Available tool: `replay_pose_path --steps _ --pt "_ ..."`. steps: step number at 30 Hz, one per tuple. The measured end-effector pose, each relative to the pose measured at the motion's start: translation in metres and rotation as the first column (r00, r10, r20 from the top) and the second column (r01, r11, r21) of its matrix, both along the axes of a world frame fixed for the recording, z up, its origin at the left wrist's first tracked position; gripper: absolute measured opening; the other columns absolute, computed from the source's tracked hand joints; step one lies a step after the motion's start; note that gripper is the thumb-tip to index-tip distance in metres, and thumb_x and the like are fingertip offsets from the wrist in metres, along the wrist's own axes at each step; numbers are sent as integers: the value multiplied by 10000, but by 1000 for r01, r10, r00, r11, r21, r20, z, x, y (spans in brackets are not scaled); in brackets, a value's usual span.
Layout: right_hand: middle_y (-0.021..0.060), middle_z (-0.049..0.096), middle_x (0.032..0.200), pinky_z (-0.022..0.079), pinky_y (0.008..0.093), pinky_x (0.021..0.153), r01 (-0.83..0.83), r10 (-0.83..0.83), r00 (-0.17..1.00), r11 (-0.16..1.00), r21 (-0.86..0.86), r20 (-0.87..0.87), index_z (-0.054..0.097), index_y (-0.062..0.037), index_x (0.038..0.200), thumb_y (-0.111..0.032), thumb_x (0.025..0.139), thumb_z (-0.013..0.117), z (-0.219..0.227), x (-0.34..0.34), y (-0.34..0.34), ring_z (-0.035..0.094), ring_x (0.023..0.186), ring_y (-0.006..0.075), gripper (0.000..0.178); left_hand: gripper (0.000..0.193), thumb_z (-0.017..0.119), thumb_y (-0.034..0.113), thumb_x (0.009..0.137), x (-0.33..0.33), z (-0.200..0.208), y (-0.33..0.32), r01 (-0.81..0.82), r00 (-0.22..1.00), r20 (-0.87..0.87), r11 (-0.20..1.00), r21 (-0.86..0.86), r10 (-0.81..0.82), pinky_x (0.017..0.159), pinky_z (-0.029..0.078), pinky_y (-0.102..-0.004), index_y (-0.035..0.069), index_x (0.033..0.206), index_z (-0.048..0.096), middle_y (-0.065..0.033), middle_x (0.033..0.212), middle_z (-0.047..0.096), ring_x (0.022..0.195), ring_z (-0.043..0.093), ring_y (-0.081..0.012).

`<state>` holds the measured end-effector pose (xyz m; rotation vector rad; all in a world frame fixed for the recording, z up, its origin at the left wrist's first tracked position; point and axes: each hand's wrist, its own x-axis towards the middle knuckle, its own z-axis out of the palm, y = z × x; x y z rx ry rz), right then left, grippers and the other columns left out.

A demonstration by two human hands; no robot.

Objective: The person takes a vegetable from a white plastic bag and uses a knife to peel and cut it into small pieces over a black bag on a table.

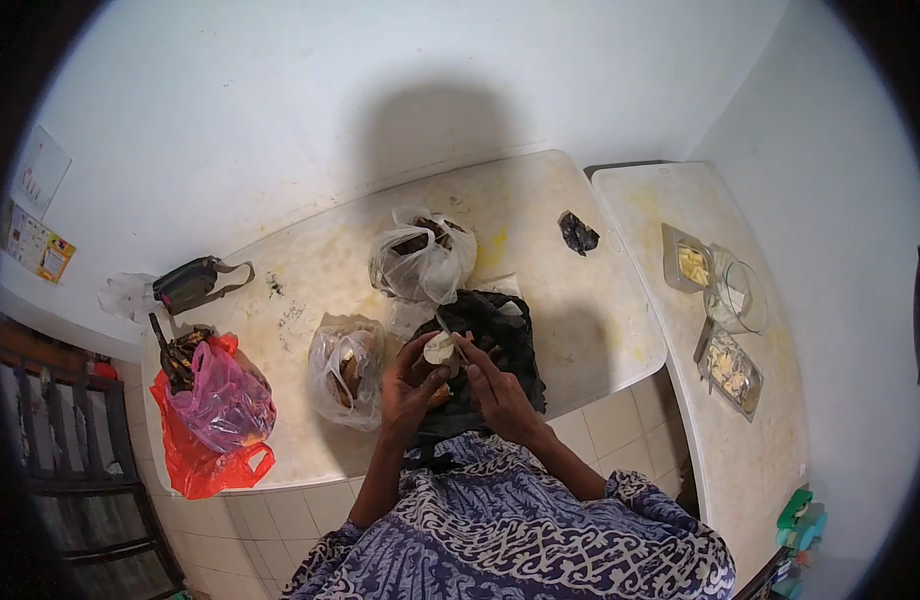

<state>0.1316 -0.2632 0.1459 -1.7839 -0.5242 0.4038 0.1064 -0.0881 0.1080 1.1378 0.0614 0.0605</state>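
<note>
In my left hand (410,385) is a round, cream-white peeled piece (439,348), perhaps a root vegetable; its exact kind cannot be told. The fingers curl round its side. My right hand (492,390) is closed on a thin knife, mostly hidden by the fingers, right against the pale piece. Below both hands spreads a black plastic bag (520,350) with brownish scraps on it. Just left of my left hand stands a clear plastic bag (345,375) with brown contents. Beyond the hands sits a whitish plastic bag (425,255) holding dark brown things.
Red and purple plastic bags (220,410) lie at the table's left end, near a dark strapped pouch (190,285). A crumpled black bag (578,233) rests at the right. The side table holds a glass bowl (745,290) and two trays, one a metal tray (750,395) with pale pieces.
</note>
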Motion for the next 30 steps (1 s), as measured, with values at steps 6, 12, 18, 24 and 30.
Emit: replay_pose_path --steps 6,12,18,24,30 --pt "243 652 1050 428 369 543 61 -54 980 997 35 -191 303 -192 1512 -280 1056 323 -8 -2 2 476 513 291 465 529 674 3 875 1 -3 0 -1 1000 13 1000 0 1 1008 472 -356 2 1359 463 -118 1310 553 1225 538 -222" --pt "265 639 1050 439 438 622 32 -32 994 999 -4 104 246 -158 1526 -281 1057 310 -7 1 3 560 623 389 490 511 647 -7 890 -2 6 6 21 1000 -9 997 79 -20 987 472 -333 -9 1365 458 -108 1263 587 1179 558 -189" --pt "291 630 1052 450 449 656 -38 36 999 997 -69 -35 227 -152 1529 -318 1053 313 -3 0 3 595 702 438 512 496 625 -29 898 2 15 5 79 994 -86 969 236 -60 983 468 -318 -8 1364 457 -90 1240 602 1148 571 -163" --pt "184 633 826 445 413 613 78 -80 991 997 -26 -104 258 -151 1522 -368 1057 277 -8 -2 3 561 594 345 514 490 621 -34 899 4 9 -3 37 999 0 986 163 -37 997 451 -310 -8 1361 457 -86 1252 592 1169 557 -161" --pt "124 546 835 440 345 636 -81 100 964 993 83 -247 228 -152 1537 -412 1050 276 -7 6 -6 491 616 191 553 482 617 -27 904 1 15 7 126 992 -34 971 201 -121 1004 440 -308 -9 1359 461 -78 1258 577 1186 545 -161"
